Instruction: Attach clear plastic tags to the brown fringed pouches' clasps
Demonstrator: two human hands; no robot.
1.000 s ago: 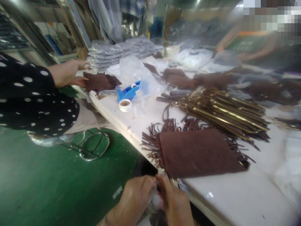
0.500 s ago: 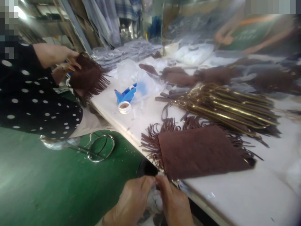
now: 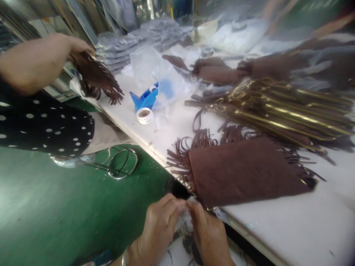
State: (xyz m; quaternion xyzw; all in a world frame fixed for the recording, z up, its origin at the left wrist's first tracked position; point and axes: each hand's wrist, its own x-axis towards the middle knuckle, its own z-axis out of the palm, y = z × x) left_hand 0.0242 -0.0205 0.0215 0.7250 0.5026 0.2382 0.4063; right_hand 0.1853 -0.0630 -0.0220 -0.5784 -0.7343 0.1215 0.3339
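Observation:
My left hand (image 3: pixel 162 220) and my right hand (image 3: pixel 209 231) meet at the table's near edge, fingertips pinched close together. Whatever lies between them is too small and blurred to make out. Just beyond them a brown fringed bag (image 3: pixel 244 171) rests flat on the white table (image 3: pixel 299 229), its tassels spread along the left, far and right sides. A bit of gold-coloured metal shows at its near edge, close to my right hand. Behind the bag lies a heap of brown straps with gold chains (image 3: pixel 285 111).
At left, a co-worker's hand (image 3: pixel 80 46) grips another brown fringed piece (image 3: pixel 95 75). A blue tape dispenser (image 3: pixel 145 98), a white tape roll (image 3: pixel 144 115) and a clear plastic bag (image 3: pixel 151 66) stand mid-table. Wrapped stacks (image 3: pixel 116 50) lie behind. A metal-ringed stool (image 3: pixel 122 162) stands on the green floor.
The view has tilted down and shifted slightly. My hands stay pinched together at the table edge. The co-worker at left has leaned in, and the fringed piece there has turned.

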